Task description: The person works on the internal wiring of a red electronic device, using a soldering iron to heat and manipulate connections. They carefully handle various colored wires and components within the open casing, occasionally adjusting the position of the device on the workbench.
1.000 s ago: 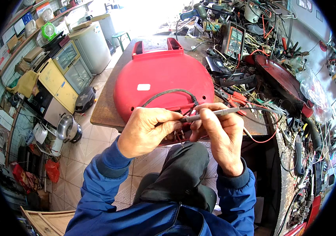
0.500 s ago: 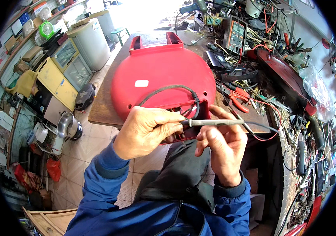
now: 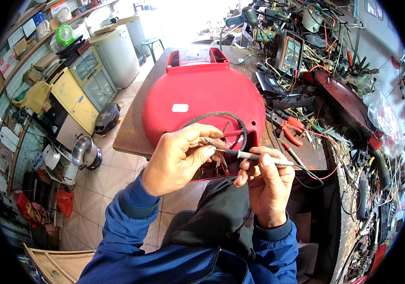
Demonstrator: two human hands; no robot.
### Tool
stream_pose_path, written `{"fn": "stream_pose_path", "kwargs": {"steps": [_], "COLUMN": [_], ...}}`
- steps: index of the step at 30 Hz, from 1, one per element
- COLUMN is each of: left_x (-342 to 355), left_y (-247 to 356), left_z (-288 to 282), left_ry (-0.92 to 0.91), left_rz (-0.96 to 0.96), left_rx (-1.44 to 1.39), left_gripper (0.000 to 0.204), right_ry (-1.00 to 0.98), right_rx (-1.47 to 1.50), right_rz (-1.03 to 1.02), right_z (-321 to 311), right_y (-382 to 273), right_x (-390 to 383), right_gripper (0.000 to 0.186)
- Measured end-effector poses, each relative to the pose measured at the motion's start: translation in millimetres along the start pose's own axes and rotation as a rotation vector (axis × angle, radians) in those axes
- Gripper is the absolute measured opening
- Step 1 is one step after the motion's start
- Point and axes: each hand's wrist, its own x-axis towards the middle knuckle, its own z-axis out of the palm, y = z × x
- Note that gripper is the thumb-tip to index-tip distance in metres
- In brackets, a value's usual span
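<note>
Pinching 1 grey probe w/ R hand fingers, 1 sm. metal pc. w/ L hand fingers.

A steel pot stands near a red bag.

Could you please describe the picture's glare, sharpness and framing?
In the head view, glare burns out the top centre beyond the wooden table; also in head view, the probe looks fairly sharp and a black fisheye border rounds the corners.
</note>
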Motion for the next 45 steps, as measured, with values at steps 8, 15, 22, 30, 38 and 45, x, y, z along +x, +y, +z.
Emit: {"fn": "stream_pose_path", "kwargs": {"steps": [8, 15, 22, 30, 38, 45], "left_x": [-12.8, -23.3, -22.0, -17.0, -13.4, -14.0], "left_y": [10.5, -6.6, 6.8, 1.3, 10.9, 9.4], "left_z": [1.4, -5.3, -4.6, -7.6, -0.7, -1.4], "left_ry": [0.216, 0.261, 0.225, 0.314, 0.233, 0.119], "left_rz": [0.171, 0.069, -0.049, -0.047, -0.130, 0.014], "left_rx": [0.553, 0.292, 0.068, 0.279, 0.213, 0.111], "left_gripper": [0.034, 0.029, 0.034, 0.029, 0.019, 0.019], "right_ry": [-0.011, -0.022, -0.057, -0.062, -0.049, -0.075], "right_rx": [-0.016, -0.035, -0.033, -0.058, -0.039, -0.017], "right_rz": [-0.022, -0.004, -0.016, -0.010, -0.011, 0.010], "right_z": [3.2, 2.1, 5.9, 5.6, 4.1, 4.6], "right_y": [-0.2, 0.3, 0.1, 1.6, -0.2, -1.5], "right_x": [-3.9, -7.6, -7.3, -8.3, -7.9, -5.2], "right_gripper": [0.026, 0.026, 0.026, 0.026, 0.026, 0.026]}}
